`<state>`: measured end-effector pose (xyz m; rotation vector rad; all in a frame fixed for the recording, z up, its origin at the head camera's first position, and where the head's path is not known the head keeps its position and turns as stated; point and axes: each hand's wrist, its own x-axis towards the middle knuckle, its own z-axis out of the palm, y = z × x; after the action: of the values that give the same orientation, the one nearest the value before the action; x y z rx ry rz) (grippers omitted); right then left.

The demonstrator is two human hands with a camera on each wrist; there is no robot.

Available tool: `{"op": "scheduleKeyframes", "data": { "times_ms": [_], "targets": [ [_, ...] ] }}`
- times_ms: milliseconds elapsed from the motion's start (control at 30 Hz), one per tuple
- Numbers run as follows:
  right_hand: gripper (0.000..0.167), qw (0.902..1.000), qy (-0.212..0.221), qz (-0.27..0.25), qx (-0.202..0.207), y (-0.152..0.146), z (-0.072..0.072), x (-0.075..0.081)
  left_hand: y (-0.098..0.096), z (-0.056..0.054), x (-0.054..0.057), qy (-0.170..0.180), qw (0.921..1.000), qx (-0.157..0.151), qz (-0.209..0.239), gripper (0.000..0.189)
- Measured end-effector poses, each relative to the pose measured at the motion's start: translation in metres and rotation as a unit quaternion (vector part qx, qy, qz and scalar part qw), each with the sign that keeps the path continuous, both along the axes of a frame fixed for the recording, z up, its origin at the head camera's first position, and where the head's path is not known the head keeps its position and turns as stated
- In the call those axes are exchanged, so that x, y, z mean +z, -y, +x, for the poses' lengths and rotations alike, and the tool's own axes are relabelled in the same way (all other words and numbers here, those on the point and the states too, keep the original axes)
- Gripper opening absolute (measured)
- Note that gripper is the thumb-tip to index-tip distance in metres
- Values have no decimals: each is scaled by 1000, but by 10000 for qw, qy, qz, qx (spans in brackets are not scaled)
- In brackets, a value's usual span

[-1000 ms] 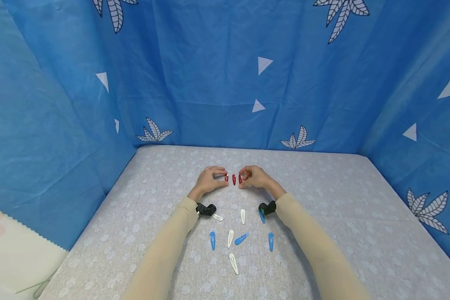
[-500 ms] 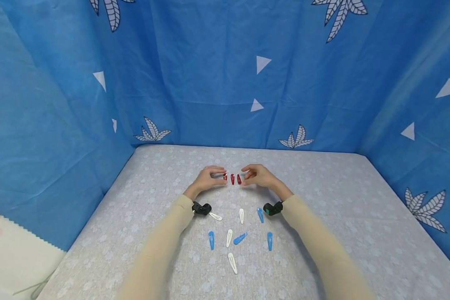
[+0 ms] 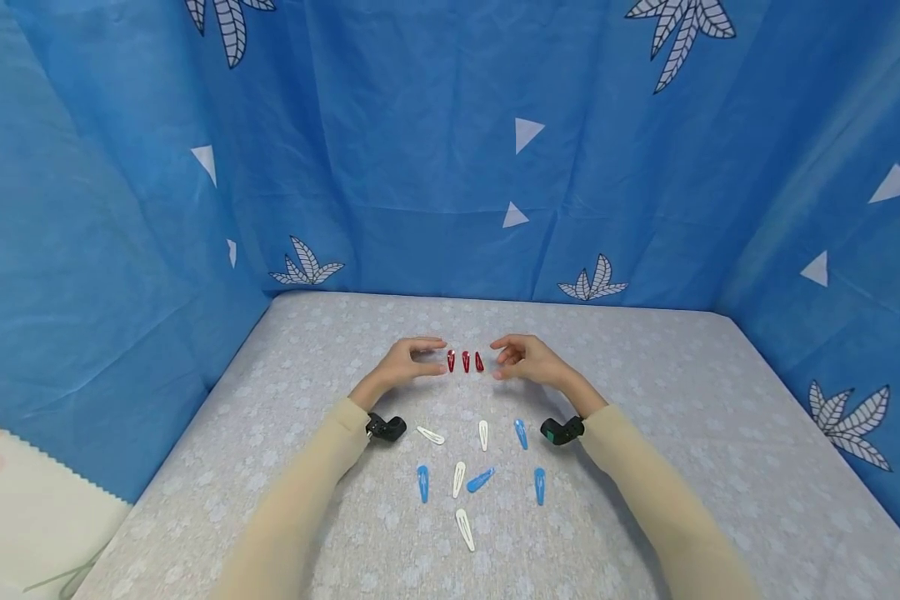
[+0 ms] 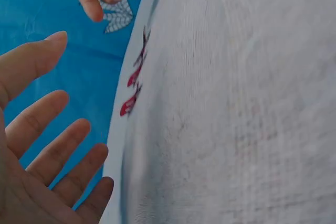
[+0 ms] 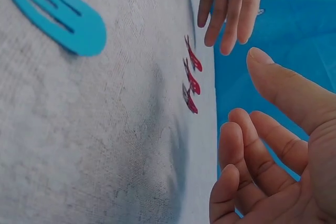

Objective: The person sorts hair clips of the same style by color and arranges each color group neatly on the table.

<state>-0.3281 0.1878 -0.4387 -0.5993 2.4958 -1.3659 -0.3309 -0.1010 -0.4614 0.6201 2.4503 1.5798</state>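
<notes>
Three red snap hair clips stand side by side in a short row at the back middle of the table: a left red clip (image 3: 452,361), a middle red clip (image 3: 466,361) and a right red clip (image 3: 479,362). My left hand (image 3: 405,362) is just left of the row, thumb and fingers spread apart and holding nothing. On the other side, my right hand (image 3: 536,362) hovers a little off the right clip, its fingers loosely bent with nothing between them. In the right wrist view the red clips (image 5: 193,80) rest on the cloth, apart from both hands.
Nearer the front lie several white hair clips (image 3: 483,435) and several blue hair clips (image 3: 423,483), scattered at various angles. A patterned grey cloth (image 3: 645,400) covers the table. Blue curtains (image 3: 450,150) hang behind and at both sides.
My right hand has let go of the right red clip and drawn away to the right. My left hand has released the left red clip and moved back left. The red clips stay in their row.
</notes>
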Motion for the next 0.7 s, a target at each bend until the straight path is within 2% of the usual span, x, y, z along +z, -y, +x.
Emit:
{"op": "scheduleKeyframes", "data": {
  "times_ms": [200,400,700],
  "targets": [
    [56,9998,-139,-128,32,-6,10,4,-1,13,10,-500,9984,-274,-52,53],
    [54,9995,-240,-200,50,-13,19,5,-1,34,18,-977,9944,-384,-129,52],
    [55,9988,-419,-144,221,-24,38,2,-1,65,22,-1081,9922,-578,-215,50]
  ]
}}
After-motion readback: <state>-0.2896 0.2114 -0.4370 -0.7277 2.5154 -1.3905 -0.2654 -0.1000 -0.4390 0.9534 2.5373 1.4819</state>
